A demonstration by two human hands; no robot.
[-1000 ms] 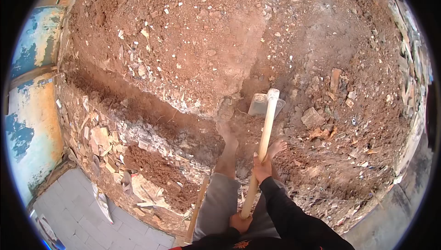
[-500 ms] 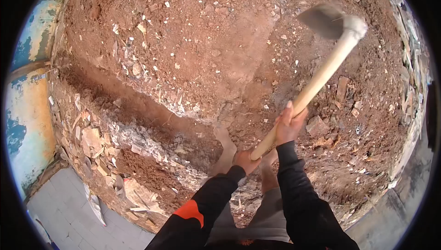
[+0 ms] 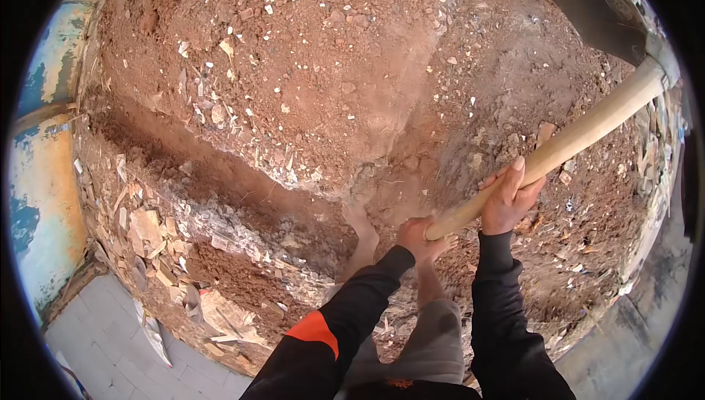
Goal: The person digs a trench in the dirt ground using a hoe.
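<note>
A hoe [image 3: 580, 134] with a pale wooden handle and a broad dark metal blade is raised toward the upper right. Its blade hangs clear of the soil near the edge of view. My left hand [image 3: 420, 240] is wrapped round the butt end of the handle. Farther up the shaft, my right hand [image 3: 510, 198] grips it, thumb lying along the wood. Beneath is reddish-brown soil [image 3: 323, 84], and a trench [image 3: 213, 168] cuts across it from the left toward my bare feet.
Broken rubble and tile pieces [image 3: 150, 227] lie along the trench's near side. A wall with peeling blue paint [image 3: 44, 213] stands at the left, above grey paving [image 3: 110, 326]. Larger broken slabs edge the right side. My bare foot [image 3: 360, 227] stands by the trench's end.
The hoe has swung up and to the right, its blade nearer the camera and the right edge. Both hands have moved rightward with the handle, still holding it.
</note>
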